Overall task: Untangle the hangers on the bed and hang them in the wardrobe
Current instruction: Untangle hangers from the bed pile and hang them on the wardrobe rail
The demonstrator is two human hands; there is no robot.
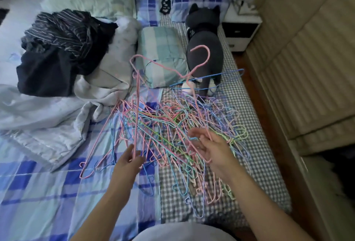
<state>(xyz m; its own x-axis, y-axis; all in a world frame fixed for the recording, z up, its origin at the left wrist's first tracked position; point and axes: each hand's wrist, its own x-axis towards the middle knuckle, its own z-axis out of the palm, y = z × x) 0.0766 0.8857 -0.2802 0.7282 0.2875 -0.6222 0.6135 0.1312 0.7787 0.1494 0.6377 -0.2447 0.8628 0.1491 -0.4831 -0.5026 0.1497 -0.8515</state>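
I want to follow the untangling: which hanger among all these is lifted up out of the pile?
The pink hanger, held by both the left hand and right hand; its hook stands high above the pile, which lies on the bed.

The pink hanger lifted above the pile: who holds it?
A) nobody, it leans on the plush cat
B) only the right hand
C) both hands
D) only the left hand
C: the left hand pinches one end of the pink hanger and the right hand holds the other.

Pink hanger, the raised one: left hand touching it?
Touching. The head view shows the left hand pinching the lower end of the raised pink hanger between thumb and fingers, lifting it above the tangled pile.
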